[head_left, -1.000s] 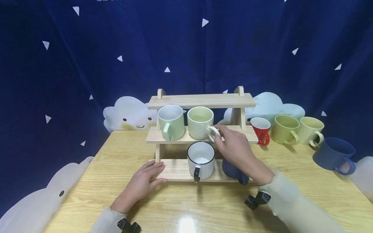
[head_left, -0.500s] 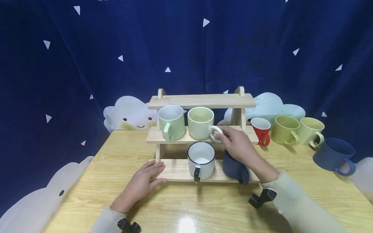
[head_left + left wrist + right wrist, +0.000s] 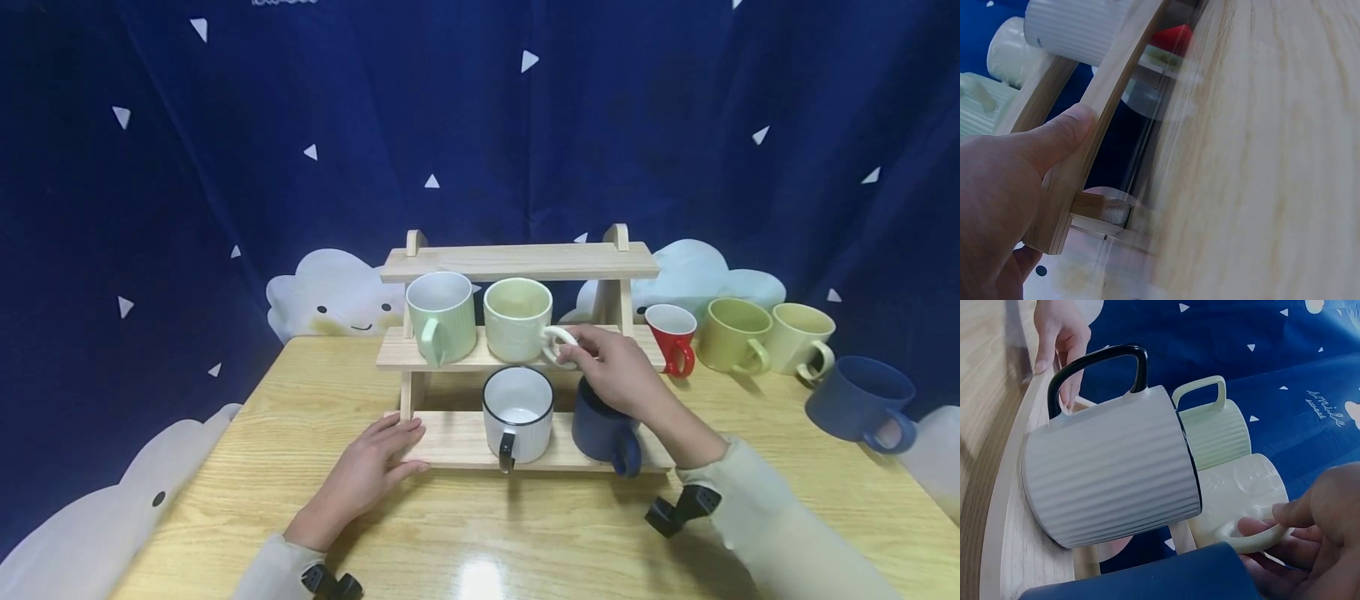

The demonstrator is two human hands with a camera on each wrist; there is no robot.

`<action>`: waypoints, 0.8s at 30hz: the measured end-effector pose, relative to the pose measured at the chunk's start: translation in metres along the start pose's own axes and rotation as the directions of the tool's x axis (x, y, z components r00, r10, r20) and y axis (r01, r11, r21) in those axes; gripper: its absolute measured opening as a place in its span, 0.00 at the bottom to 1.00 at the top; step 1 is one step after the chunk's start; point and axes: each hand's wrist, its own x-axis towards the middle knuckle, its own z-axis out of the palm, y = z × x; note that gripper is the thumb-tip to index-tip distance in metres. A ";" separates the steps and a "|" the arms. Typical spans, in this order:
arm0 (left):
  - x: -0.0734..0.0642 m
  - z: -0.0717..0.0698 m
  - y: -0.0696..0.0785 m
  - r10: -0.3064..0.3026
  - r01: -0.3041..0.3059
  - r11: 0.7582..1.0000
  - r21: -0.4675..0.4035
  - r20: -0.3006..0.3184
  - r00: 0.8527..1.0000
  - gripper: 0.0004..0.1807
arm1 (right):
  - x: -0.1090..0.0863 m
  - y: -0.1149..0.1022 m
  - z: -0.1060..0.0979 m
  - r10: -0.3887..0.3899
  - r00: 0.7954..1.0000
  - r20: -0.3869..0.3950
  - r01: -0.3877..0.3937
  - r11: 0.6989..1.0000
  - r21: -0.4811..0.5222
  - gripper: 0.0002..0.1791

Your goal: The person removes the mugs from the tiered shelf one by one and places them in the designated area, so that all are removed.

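My right hand [image 3: 618,375] pinches the handle of a cream mug [image 3: 517,321], which stands on the middle board of a tiered wooden rack [image 3: 450,437]. The right wrist view shows thumb and fingers around that cream handle [image 3: 1260,540]. A pale green ribbed mug [image 3: 450,325] is to its left. Below stand a white mug with black rim and handle [image 3: 517,421] and a dark blue mug [image 3: 596,429], partly behind my right hand. My left hand [image 3: 367,471] holds the left end of the bottom board, its thumb [image 3: 1069,134] along the wood in the left wrist view.
Right of the rack, a red mug [image 3: 670,337], an olive-green mug [image 3: 731,337], a pale yellow mug [image 3: 797,337] and another blue mug [image 3: 858,400] stand on the wooden table [image 3: 420,542]. A dark blue curtain [image 3: 480,108] hangs behind.
My right hand has shifted slightly right and turned the cream mug's handle a little to the right. More of the dark blue mug shows below it. The left hand stays put.
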 end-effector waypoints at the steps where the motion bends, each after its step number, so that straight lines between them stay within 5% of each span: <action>1: 0.000 0.000 0.000 -0.002 0.002 1.000 0.000 0.000 1.000 0.30 | 0.000 0.000 0.000 0.005 1.000 0.002 -0.005 1.000 0.005 0.12; 12: 0.000 0.001 0.000 0.003 -0.003 1.000 0.012 -0.010 1.000 0.30 | -0.002 0.006 0.005 0.022 0.997 -0.074 -0.018 0.999 0.046 0.12; 24: -0.001 0.001 -0.001 0.003 -0.003 1.000 0.019 -0.005 1.000 0.30 | -0.005 0.007 0.001 0.052 0.996 -0.070 -0.046 0.996 0.081 0.14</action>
